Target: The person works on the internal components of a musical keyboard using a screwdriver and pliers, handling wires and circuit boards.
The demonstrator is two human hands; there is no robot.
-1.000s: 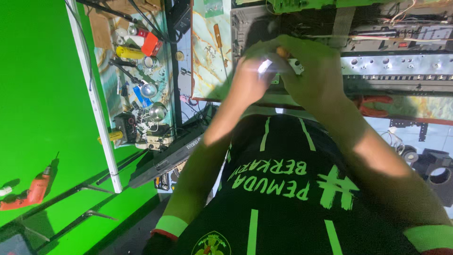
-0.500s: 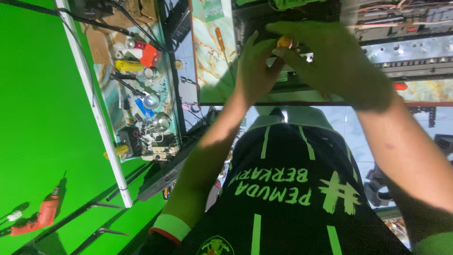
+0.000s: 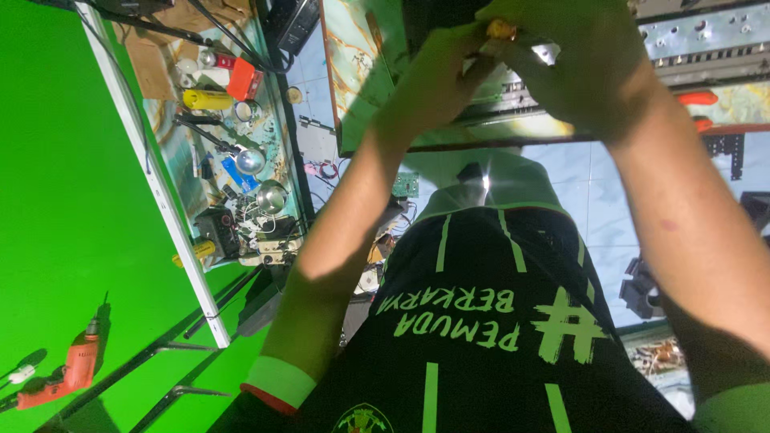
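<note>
Both hands met at the table's near edge: left hand and right hand pinched a small orange part; steady fingers needed next.

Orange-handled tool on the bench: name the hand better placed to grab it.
Right, probably. The right hand is nearest the orange-handled tool; the left hand lies farther off, beyond the small yellow piece both pinch.
</note>
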